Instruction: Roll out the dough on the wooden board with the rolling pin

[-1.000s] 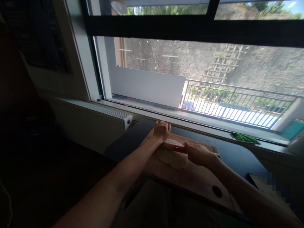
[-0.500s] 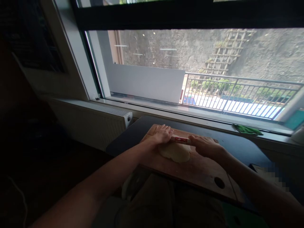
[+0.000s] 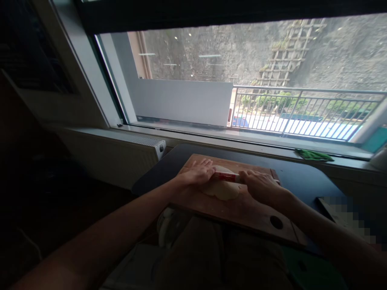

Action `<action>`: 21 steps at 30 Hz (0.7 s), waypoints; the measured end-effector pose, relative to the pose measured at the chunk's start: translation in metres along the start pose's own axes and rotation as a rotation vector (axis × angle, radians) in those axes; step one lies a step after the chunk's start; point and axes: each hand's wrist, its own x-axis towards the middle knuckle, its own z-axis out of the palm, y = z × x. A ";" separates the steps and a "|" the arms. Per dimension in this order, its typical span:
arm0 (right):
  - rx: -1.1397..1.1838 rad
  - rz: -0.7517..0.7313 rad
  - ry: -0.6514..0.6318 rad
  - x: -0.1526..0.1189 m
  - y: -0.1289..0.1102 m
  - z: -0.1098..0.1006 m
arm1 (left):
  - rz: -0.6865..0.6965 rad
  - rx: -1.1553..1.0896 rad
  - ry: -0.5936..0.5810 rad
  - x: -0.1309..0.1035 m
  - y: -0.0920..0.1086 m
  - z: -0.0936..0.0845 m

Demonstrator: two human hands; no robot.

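Note:
A rolling pin (image 3: 225,177) with red printing lies across a flat sheet of pale dough (image 3: 222,191), which rests on a wooden board (image 3: 242,209). Dough shows on both the near and far sides of the pin. My left hand (image 3: 198,173) presses its palm over the pin's left end, fingers stretched forward and lying flat. Around the right end, the fingers of my right hand (image 3: 258,184) are wrapped. Both pin ends are largely hidden by my hands.
The board sits on a dark table (image 3: 305,181) by a window. A green cloth (image 3: 314,155) lies on the sill (image 3: 266,150). Left of the table is a white radiator (image 3: 121,155). A partly blurred-out object (image 3: 329,211) is at the table's right side, near my right forearm.
The pin has rolled nearer to me over the dough, so dough now shows beyond it. My left hand's fingers look straighter. The whole view has shifted slightly.

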 end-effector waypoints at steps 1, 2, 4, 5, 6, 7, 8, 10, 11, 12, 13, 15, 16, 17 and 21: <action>0.005 0.014 -0.012 0.001 -0.001 -0.001 | -0.012 0.008 0.014 0.006 0.001 0.000; 0.008 0.024 -0.022 0.002 -0.001 -0.002 | -0.025 0.018 0.022 0.015 0.002 -0.001; 0.005 0.045 -0.030 0.008 -0.001 -0.003 | -0.069 0.029 0.014 0.037 0.008 -0.006; -0.002 0.058 -0.032 0.012 0.000 -0.003 | -0.092 0.027 0.007 0.047 0.011 -0.009; -0.010 0.074 -0.036 0.015 0.001 -0.003 | -0.109 0.021 0.003 0.056 0.014 -0.013; -0.016 0.086 -0.043 0.018 0.002 -0.002 | -0.122 0.012 0.003 0.062 0.017 -0.016; -0.019 0.095 -0.051 0.020 0.004 -0.001 | -0.129 0.003 0.010 0.066 0.019 -0.018; -0.018 0.081 -0.040 0.021 0.006 0.001 | -0.103 -0.009 0.037 0.063 0.021 -0.020; -0.017 0.068 -0.019 0.019 0.006 0.001 | -0.081 -0.014 0.050 0.057 0.020 -0.019; -0.017 0.055 0.001 0.017 0.006 0.002 | -0.059 -0.017 0.062 0.049 0.019 -0.017; -0.018 0.048 0.015 0.015 0.005 0.002 | -0.037 -0.018 0.067 0.038 0.018 -0.015; -0.009 0.033 0.010 0.008 0.001 0.001 | -0.008 -0.023 0.059 0.015 0.015 -0.009; 0.000 0.026 -0.007 0.005 -0.002 -0.001 | 0.001 -0.026 0.051 0.003 0.013 -0.007; 0.010 0.017 -0.025 0.003 -0.005 -0.003 | 0.013 -0.028 0.043 -0.006 0.012 -0.006; 0.021 0.022 -0.067 0.002 -0.012 -0.010 | 0.019 -0.025 0.018 -0.013 0.008 -0.007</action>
